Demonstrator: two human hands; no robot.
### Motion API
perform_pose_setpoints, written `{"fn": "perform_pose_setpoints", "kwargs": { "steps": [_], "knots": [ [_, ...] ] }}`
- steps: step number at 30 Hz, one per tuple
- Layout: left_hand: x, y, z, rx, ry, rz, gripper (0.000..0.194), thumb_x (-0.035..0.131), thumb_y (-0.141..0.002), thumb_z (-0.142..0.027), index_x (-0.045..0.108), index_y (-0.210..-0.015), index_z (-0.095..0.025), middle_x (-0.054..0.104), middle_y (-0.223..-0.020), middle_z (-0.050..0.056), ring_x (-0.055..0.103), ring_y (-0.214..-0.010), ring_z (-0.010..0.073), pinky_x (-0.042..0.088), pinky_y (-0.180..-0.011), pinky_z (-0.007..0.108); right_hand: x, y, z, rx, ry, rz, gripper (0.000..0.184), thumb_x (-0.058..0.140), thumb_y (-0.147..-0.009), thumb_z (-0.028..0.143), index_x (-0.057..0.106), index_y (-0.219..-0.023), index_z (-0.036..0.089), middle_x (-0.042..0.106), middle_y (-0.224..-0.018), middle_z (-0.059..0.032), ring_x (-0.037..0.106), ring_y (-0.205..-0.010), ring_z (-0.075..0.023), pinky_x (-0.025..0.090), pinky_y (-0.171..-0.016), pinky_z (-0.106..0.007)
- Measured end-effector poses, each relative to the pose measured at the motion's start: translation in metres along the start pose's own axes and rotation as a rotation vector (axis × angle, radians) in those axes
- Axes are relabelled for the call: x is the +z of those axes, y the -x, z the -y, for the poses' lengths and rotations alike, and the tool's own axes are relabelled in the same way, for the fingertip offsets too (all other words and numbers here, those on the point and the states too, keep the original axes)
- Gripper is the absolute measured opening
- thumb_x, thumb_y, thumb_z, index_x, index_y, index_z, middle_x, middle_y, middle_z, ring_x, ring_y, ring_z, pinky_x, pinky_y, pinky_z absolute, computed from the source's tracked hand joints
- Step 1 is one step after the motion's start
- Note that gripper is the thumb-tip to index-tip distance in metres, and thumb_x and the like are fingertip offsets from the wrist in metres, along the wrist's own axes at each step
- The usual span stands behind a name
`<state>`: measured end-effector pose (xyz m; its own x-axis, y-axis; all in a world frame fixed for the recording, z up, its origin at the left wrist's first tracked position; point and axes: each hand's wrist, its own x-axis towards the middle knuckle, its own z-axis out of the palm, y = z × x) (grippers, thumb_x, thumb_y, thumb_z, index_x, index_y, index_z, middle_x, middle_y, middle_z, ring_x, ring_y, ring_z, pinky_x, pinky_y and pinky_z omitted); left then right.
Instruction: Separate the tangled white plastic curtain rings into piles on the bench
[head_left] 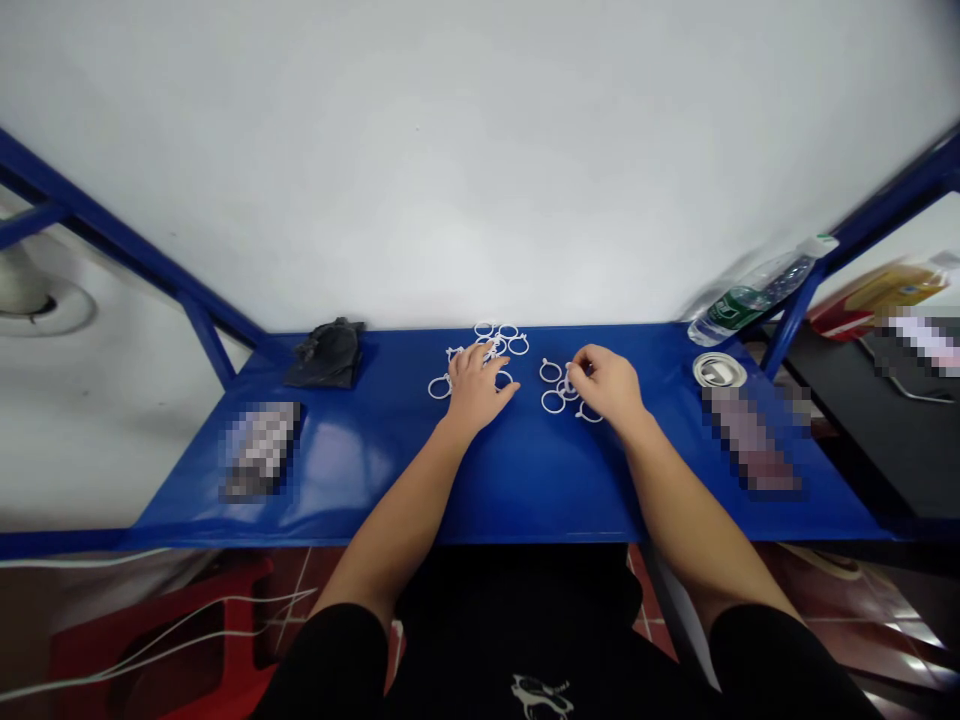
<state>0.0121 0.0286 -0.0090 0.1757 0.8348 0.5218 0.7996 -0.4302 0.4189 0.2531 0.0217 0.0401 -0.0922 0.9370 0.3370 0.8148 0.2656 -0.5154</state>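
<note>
White plastic rings with small knobs, which look like curtain rings, lie in two groups on the blue table. Over the left group rests my left hand, fingers spread and touching some of the rings; parts of several rings are hidden beneath it. My right hand is at the smaller right group. Its thumb and forefinger are pinched together at a white ring, whose outline is partly covered by the fingers and neighbouring rings.
A crumpled black plastic bag sits at the back left, with a blurred-out item in front. On the right, a clear bottle leans against the blue frame, near a coiled white cable and another blurred-out item.
</note>
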Motion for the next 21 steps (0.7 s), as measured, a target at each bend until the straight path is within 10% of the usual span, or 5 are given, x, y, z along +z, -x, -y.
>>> {"fn": "perform_pose_setpoints", "kwargs": {
  "steps": [4,9,16,21],
  "knots": [
    [0.002,0.001,0.014,-0.157,-0.103,0.116,0.061,0.095,-0.072,-0.045,0.072,-0.127,-0.030,0.056,-0.157,0.015,0.041,-0.151,0.0452,0.026,-0.125,0.071,-0.010,-0.006,-0.007,0.114,0.068,-0.011,0.031,0.060,-0.095,0.046,0.062,-0.074,0.024,0.073,-0.077,-0.0052,0.063,-0.071,-0.0222,0.037,-0.063,-0.032],
    [0.007,0.003,0.015,-0.143,-0.134,0.149,0.050,0.092,-0.076,-0.047,0.075,-0.120,-0.029,0.053,-0.159,0.014,0.038,-0.154,0.0451,0.022,-0.127,0.072,-0.004,-0.003,-0.001,0.059,-0.002,-0.003,0.038,0.061,-0.099,0.052,0.062,-0.074,0.023,0.071,-0.073,-0.0032,0.063,-0.068,-0.0200,0.040,-0.063,-0.031],
    [-0.013,-0.003,0.021,-0.163,-0.211,0.249,0.068,0.089,-0.078,-0.053,0.068,-0.138,-0.028,0.047,-0.164,0.017,0.032,-0.158,0.0460,0.018,-0.127,0.074,0.021,0.007,0.001,-0.323,0.050,0.344,0.034,0.068,-0.099,0.041,0.072,-0.129,0.023,0.070,-0.133,-0.0108,0.072,-0.106,-0.0251,0.055,-0.083,-0.034],
    [-0.027,-0.007,0.026,-0.204,-0.260,0.353,0.047,0.076,-0.091,-0.050,0.072,-0.133,-0.031,0.049,-0.164,0.011,0.031,-0.159,0.0403,0.015,-0.130,0.071,0.022,0.004,0.001,-0.262,0.252,0.501,0.027,0.068,-0.100,0.035,0.077,-0.123,0.024,0.070,-0.131,-0.0088,0.072,-0.106,-0.0251,0.056,-0.082,-0.032]
  ]
}}
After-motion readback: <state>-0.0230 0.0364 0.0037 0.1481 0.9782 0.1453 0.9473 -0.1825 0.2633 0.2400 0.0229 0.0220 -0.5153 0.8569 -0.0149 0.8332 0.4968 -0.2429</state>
